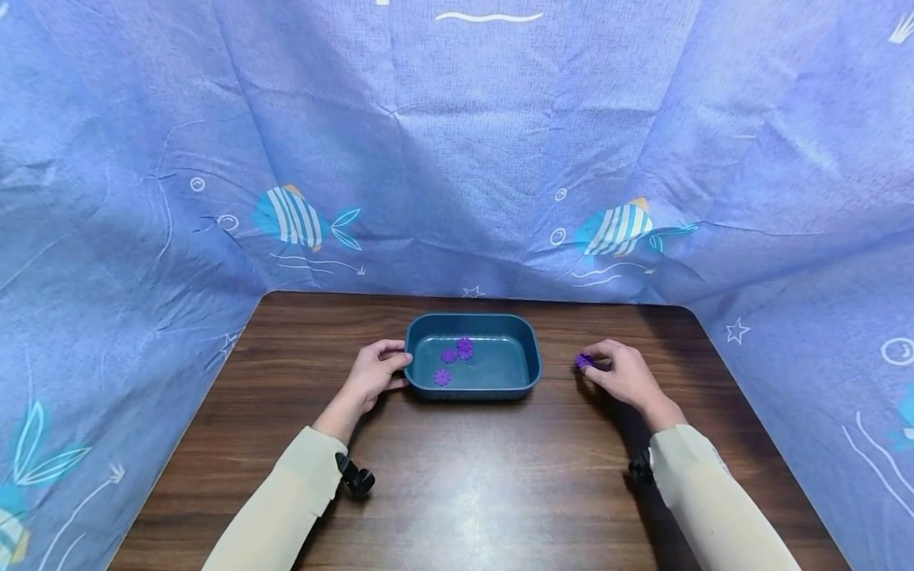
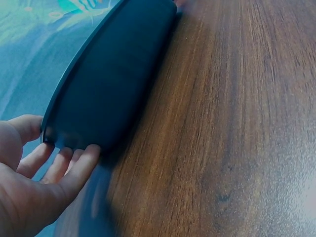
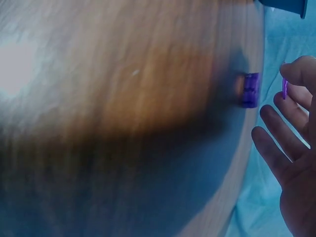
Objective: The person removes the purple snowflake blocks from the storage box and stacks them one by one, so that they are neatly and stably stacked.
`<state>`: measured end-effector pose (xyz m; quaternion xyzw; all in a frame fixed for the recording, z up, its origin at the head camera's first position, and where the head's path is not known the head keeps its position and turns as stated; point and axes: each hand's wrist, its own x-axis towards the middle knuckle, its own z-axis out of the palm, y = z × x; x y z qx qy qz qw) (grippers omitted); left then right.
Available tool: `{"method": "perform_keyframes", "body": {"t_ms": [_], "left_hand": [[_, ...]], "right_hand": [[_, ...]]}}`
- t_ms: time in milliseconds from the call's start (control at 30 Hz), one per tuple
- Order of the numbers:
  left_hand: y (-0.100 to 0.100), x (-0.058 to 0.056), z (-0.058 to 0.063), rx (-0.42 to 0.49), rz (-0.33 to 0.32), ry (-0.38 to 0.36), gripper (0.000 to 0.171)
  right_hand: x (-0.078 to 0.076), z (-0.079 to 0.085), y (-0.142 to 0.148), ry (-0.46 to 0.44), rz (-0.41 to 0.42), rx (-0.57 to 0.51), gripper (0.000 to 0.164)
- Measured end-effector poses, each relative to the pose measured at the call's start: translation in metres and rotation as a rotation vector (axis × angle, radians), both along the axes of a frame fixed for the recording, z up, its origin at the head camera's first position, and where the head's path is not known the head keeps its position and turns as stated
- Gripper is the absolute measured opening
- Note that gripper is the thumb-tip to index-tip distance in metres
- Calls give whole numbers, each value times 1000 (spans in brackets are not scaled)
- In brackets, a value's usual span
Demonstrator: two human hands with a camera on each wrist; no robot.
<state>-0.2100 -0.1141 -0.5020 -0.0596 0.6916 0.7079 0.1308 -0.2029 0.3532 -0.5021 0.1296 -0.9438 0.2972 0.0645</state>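
Observation:
A dark teal plastic bin (image 1: pixel 476 394) sits on the table. My left hand (image 1: pixel 374 371) grips its left end, thumb at the rim and fingertips against the outer wall (image 2: pixel 98 94). Several purple notched discs (image 1: pixel 442 377) lie flat on the bin's floor, most of them bunched left of its middle. To the right of the bin, my right hand (image 1: pixel 628 374) pinches a thin purple notched disc (image 3: pixel 284 86) between thumb and forefinger, its other fingers spread. Under that hand, a short stack of the same purple discs (image 3: pixel 251 90) stands on the table.
The brown wood-grain table (image 1: pixel 471 476) carries everything, with a bright glare spot toward its front. Blue fabric printed with fish (image 1: pixel 471 159) hangs behind the table and along both sides. Each wrist wears a small black camera (image 1: pixel 357 478).

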Motion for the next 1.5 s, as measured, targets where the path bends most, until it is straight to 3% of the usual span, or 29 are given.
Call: {"method": "perform_keyframes", "body": {"t_ms": [433, 1500], "left_hand": [[-1, -2, 3, -6, -5, 15, 44], [-1, -2, 0, 4, -9, -3, 42]], "right_hand": [[2, -11, 6, 77, -75, 63, 25], [3, -15, 4, -2, -107, 155, 32]]}}
